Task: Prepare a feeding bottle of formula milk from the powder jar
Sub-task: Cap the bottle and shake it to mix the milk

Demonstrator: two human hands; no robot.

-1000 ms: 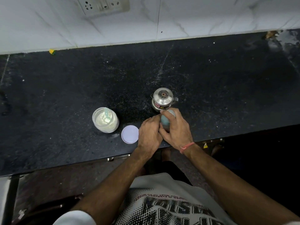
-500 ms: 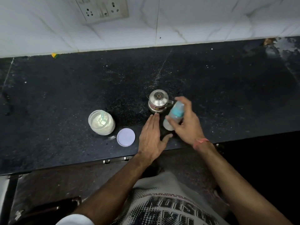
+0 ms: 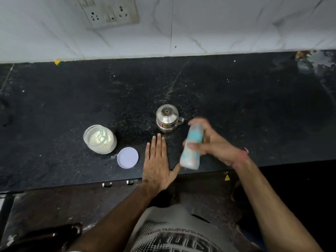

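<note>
My right hand (image 3: 214,142) grips the feeding bottle (image 3: 190,153), a clear bottle with a light-blue top, lifted off the counter and tilted; it is motion-blurred. My left hand (image 3: 157,164) lies flat on the black counter, fingers extended, holding nothing, its thumb close to the bottle's base. The open powder jar (image 3: 100,140) stands to the left with white powder and a pale scoop inside. Its round white lid (image 3: 127,157) rests flat on the counter beside it.
A small steel kettle (image 3: 167,120) with lid and spout stands just behind my hands. The black counter (image 3: 254,106) runs to a white tiled wall with a socket plate (image 3: 109,11). The counter's front edge is near my wrists.
Both hands held the bottle upright a second ago. My left hand let go and lies flat; my right hand lifted the bottle, tilted it and moved it right, now blurred.
</note>
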